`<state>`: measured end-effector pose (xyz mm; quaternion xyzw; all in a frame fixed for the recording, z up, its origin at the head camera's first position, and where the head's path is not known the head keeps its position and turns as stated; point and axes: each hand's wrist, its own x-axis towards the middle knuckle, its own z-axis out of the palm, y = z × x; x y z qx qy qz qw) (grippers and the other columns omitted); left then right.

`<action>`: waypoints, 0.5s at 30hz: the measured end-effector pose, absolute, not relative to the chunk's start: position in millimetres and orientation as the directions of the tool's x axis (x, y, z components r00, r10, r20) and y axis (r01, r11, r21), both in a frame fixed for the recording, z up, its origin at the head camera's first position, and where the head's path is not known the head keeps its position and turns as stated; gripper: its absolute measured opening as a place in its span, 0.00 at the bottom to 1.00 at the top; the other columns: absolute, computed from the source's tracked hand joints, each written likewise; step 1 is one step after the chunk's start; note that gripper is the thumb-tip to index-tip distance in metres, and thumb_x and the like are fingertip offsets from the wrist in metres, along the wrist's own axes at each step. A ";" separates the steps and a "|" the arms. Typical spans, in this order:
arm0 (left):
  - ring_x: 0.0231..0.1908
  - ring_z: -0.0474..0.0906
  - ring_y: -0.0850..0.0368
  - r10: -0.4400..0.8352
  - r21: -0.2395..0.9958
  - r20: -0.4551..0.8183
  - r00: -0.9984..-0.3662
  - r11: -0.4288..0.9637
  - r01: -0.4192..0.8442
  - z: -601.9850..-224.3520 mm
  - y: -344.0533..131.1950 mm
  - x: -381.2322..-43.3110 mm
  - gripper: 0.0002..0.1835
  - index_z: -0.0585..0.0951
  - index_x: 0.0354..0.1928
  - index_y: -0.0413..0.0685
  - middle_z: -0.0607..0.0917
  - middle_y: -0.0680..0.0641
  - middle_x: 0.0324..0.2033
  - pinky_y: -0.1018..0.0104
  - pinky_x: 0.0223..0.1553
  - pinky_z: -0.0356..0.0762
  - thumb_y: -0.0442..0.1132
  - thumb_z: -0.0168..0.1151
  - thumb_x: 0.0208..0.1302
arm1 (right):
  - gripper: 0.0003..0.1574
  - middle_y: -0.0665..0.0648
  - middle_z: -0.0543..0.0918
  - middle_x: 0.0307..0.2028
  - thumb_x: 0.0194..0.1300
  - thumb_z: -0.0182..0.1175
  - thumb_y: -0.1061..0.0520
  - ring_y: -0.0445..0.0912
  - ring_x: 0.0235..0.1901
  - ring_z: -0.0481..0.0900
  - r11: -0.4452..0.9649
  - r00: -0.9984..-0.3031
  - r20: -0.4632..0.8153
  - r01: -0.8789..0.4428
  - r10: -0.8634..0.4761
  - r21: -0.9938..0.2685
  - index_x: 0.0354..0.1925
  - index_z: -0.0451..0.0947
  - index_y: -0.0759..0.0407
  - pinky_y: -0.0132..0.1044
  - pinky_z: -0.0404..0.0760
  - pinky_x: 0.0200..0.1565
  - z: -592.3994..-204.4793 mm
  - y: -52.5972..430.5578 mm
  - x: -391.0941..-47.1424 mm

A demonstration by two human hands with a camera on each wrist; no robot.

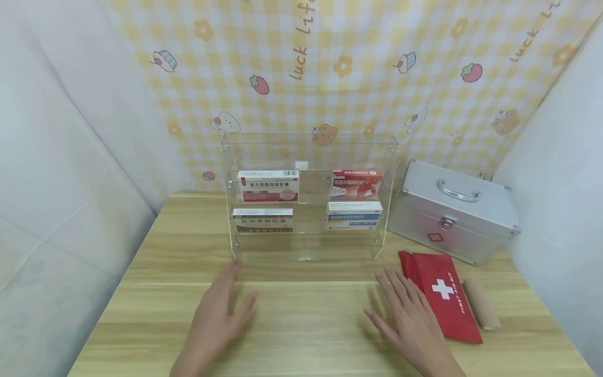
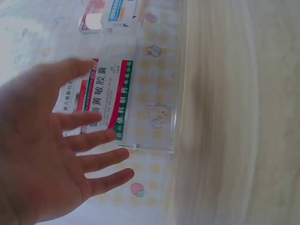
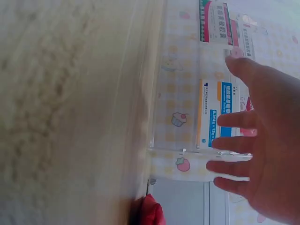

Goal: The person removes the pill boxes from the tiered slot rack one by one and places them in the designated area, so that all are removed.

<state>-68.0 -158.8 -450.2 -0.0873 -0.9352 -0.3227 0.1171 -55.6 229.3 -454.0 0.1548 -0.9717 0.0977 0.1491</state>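
A clear acrylic shelf rack [image 1: 308,255] stands upright at the back of the wooden table. Its upper tier holds a white and red medicine box [image 1: 270,187] on the left and a red medicine box [image 1: 356,186] on the right. Below them sit a green-edged medicine box [image 1: 263,220] and a blue and white medicine box [image 1: 353,216]. My left hand [image 1: 212,319] is in front of the rack's left end, fingers spread, holding nothing. On the other side my right hand [image 1: 412,319] is spread and bare too, beside the red first aid pouch [image 1: 445,298].
At the back right stands a silver first aid case [image 1: 454,209] with a handle and latch. A beige roll [image 1: 480,303] lies along the pouch's right side. Behind the rack hangs a yellow checked cloth [image 1: 301,104]; white curtains flank the wooden table [image 1: 301,324].
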 end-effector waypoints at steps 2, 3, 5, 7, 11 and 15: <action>0.64 0.65 0.36 0.030 0.695 0.242 -0.970 0.692 0.195 -448.6 -165.2 -74.9 0.36 0.62 0.73 0.51 0.67 0.39 0.68 0.34 0.60 0.65 0.51 0.61 0.69 | 0.50 0.56 0.72 0.65 0.55 0.70 0.37 0.55 0.63 0.69 0.922 -0.886 0.374 -0.352 -0.274 -0.159 0.71 0.65 0.50 0.56 0.66 0.64 -451.2 230.5 -57.1; 0.63 0.67 0.36 0.007 0.739 0.217 -0.976 0.652 0.169 -447.9 -168.6 -78.8 0.34 0.63 0.72 0.49 0.69 0.37 0.67 0.35 0.58 0.68 0.49 0.61 0.69 | 0.45 0.55 0.77 0.61 0.56 0.70 0.38 0.54 0.58 0.74 0.915 -0.869 0.408 -0.371 -0.280 -0.162 0.68 0.70 0.51 0.55 0.73 0.59 -449.7 231.4 -58.1; 0.60 0.70 0.34 -0.021 0.810 0.172 -0.985 0.572 0.129 -446.7 -174.8 -87.5 0.32 0.64 0.70 0.45 0.70 0.35 0.65 0.39 0.56 0.72 0.46 0.62 0.69 | 0.33 0.52 0.84 0.51 0.60 0.67 0.40 0.50 0.48 0.80 0.894 -0.824 0.484 -0.417 -0.296 -0.164 0.60 0.78 0.52 0.51 0.81 0.49 -446.8 232.9 -60.5; 0.60 0.70 0.34 -0.029 0.859 0.124 -0.992 0.504 0.092 -447.2 -181.1 -96.5 0.31 0.64 0.69 0.42 0.70 0.35 0.64 0.43 0.55 0.75 0.43 0.62 0.69 | 0.25 0.50 0.86 0.43 0.66 0.61 0.39 0.46 0.40 0.81 0.876 -0.782 0.540 -0.457 -0.313 -0.155 0.53 0.83 0.52 0.47 0.84 0.41 -443.6 233.3 -63.1; 0.65 0.64 0.35 -0.018 0.907 0.048 -0.999 0.420 0.036 -451.1 -190.5 -114.4 0.36 0.59 0.72 0.40 0.64 0.35 0.68 0.45 0.58 0.73 0.42 0.63 0.69 | 0.30 0.49 0.87 0.34 0.73 0.46 0.36 0.43 0.31 0.79 0.846 -0.721 0.604 -0.515 -0.340 -0.139 0.43 0.86 0.54 0.41 0.82 0.30 -435.7 232.0 -71.3; 0.69 0.56 0.34 0.010 0.929 0.006 -1.000 0.370 0.009 -457.5 -193.7 -131.8 0.44 0.51 0.75 0.40 0.57 0.34 0.72 0.41 0.64 0.63 0.43 0.66 0.66 | 0.30 0.52 0.87 0.37 0.74 0.47 0.37 0.48 0.34 0.82 0.827 -0.693 0.622 -0.547 -0.364 -0.125 0.45 0.85 0.56 0.46 0.84 0.36 -420.5 234.4 -86.8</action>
